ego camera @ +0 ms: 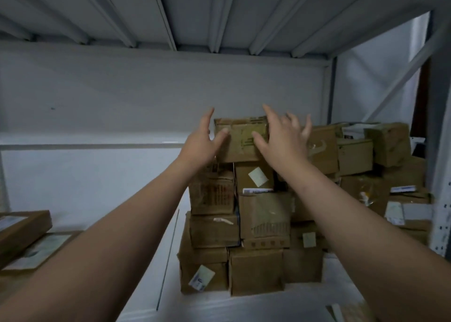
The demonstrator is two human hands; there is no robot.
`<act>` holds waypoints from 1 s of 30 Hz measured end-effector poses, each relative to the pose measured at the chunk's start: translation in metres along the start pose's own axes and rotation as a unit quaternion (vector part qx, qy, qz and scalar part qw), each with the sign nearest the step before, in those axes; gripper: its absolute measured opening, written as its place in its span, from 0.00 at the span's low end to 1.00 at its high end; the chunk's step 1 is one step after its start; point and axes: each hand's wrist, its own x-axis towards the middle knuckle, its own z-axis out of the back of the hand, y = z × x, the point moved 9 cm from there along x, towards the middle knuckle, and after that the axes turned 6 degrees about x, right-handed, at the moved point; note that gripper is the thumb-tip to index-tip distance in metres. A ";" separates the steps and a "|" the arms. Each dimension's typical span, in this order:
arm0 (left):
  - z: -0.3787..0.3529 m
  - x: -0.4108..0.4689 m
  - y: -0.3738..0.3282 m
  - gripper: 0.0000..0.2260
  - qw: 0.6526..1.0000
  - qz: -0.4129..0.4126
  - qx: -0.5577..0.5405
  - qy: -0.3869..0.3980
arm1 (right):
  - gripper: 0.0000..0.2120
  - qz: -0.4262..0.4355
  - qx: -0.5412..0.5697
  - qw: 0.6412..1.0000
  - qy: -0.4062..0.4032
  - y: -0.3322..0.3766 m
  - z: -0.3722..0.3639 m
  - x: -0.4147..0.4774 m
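A small brown cardboard box (pixel 240 138) sits on top of a stack of cardboard boxes (pixel 246 224) on a white shelf (pixel 146 260). My left hand (pixel 201 142) is at the box's left side, fingers straight and spread, thumb near its front face. On the box's right side is my right hand (pixel 283 138), fingers spread wide, thumb across the front. Whether either hand touches the box is hard to tell. Neither hand curls round it.
More cardboard boxes (pixel 371 160) are piled to the right, against a metal shelf post (pixel 439 151). Two flat boxes (pixel 26 238) lie at the left edge. The underside of the upper shelf (pixel 219 16) hangs overhead. A white wall (pixel 97 97) stands behind.
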 end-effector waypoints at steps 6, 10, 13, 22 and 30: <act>-0.001 -0.010 -0.010 0.23 0.990 0.014 -0.133 -0.037 | 0.21 0.033 0.063 0.996 -0.049 0.007 0.006 0.004; 0.018 -0.024 -0.013 0.12 0.964 -0.007 -0.237 -0.118 | 0.14 0.055 0.320 0.941 -0.096 0.017 0.017 -0.001; 0.038 -0.034 -0.007 0.06 0.950 -0.003 -0.257 -0.180 | 0.07 0.024 0.407 0.906 -0.113 0.024 0.019 -0.007; 0.084 -0.090 0.059 0.14 0.938 0.048 -0.269 -0.211 | 0.15 -0.025 0.566 0.824 -0.029 0.084 -0.017 -0.045; 0.116 -0.125 0.140 0.36 0.923 0.184 -0.329 -0.072 | 0.13 -0.039 0.613 0.789 -0.035 0.152 -0.061 -0.091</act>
